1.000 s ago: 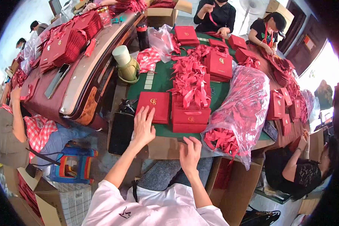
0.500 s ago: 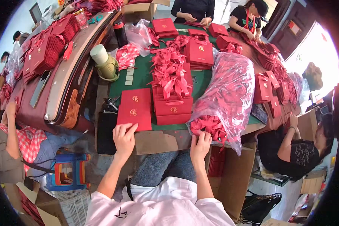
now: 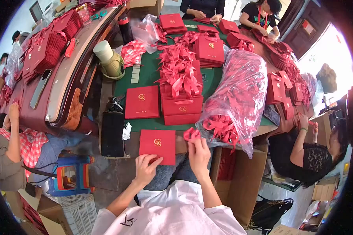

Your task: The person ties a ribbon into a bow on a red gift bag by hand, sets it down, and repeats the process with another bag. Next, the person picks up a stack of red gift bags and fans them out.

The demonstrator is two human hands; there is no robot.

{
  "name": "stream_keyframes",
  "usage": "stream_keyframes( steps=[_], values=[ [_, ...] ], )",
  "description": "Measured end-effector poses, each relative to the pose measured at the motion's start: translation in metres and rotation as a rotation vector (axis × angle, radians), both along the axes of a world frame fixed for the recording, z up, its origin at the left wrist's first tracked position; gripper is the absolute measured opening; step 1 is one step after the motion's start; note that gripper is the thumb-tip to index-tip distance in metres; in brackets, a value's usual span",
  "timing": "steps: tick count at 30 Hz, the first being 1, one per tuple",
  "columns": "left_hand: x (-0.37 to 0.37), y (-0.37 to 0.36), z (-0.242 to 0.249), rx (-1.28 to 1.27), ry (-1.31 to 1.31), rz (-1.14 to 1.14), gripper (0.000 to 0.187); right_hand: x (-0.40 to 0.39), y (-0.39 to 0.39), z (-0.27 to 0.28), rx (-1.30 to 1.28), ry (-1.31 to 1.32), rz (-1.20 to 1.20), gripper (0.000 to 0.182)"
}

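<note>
My left hand (image 3: 147, 170) is closed on the lower edge of a flat red paper gift bag (image 3: 157, 141) with a gold logo, held over my lap at the table edge. To its right, my right hand (image 3: 199, 156) pinches a looped red ribbon (image 3: 191, 134), apart from the bag. Another flat red bag (image 3: 142, 107) lies on the green table top, beside a stack of red bags (image 3: 182, 118) topped with tangled ribbons (image 3: 178, 74). A clear plastic sack (image 3: 243, 90) full of red ribbons lies right of the stack, its mouth towards me.
A green flask (image 3: 108, 62), a black pouch (image 3: 112, 135) and a crumpled tissue (image 3: 126, 131) are on the left. A cardboard box (image 3: 241, 184) stands below the table at right. Co-workers handle red pieces at the far side and right; another person sits at left.
My left hand has drawn one bag off the table towards me, leaving another behind. My right hand has come away from the sack with a ribbon and moved left.
</note>
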State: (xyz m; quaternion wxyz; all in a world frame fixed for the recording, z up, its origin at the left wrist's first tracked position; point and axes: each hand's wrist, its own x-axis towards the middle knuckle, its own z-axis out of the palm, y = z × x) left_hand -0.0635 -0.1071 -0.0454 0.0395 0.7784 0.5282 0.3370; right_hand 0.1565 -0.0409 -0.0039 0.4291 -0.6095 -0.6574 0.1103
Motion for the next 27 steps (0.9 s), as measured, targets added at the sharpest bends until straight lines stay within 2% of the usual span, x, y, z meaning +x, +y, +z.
stream_keyframes(
  steps=[4,7,8,12,18,20,22,24,25,27],
  values=[
    [0.004,0.002,0.012,-0.134,-0.029,-0.068,0.047,-0.017,-0.009,-0.003,-0.098,0.061,0.193,0.009],
    [0.004,0.008,0.031,-0.217,-0.136,-0.075,0.044,-0.025,-0.014,-0.007,-0.114,-0.027,0.279,0.010],
    [0.003,0.012,0.029,-0.206,-0.142,-0.051,0.033,-0.024,-0.014,-0.011,-0.133,-0.050,0.317,0.011],
    [0.007,0.037,0.029,-0.141,-0.193,0.048,0.018,-0.018,-0.012,-0.006,-0.124,-0.127,0.470,0.017],
    [0.027,0.076,0.029,-0.193,-0.175,0.015,0.033,-0.014,-0.011,-0.010,-0.093,-0.119,0.573,0.024],
    [0.030,0.081,0.014,-0.260,-0.098,-0.025,0.034,-0.011,-0.011,-0.010,-0.118,-0.071,0.551,0.024],
    [0.032,0.081,0.004,-0.283,-0.133,-0.030,0.032,-0.010,-0.012,-0.009,-0.145,-0.023,0.527,0.024],
    [0.033,0.080,-0.001,-0.309,-0.168,-0.035,0.030,-0.011,-0.012,-0.007,-0.137,0.157,0.365,0.018],
    [0.033,0.079,0.000,-0.309,-0.185,-0.011,0.030,-0.012,-0.011,-0.006,-0.141,0.158,0.365,0.018],
    [0.033,0.077,0.001,-0.310,-0.201,0.018,0.029,-0.014,-0.009,-0.006,-0.295,0.267,0.206,0.015]
  ],
)
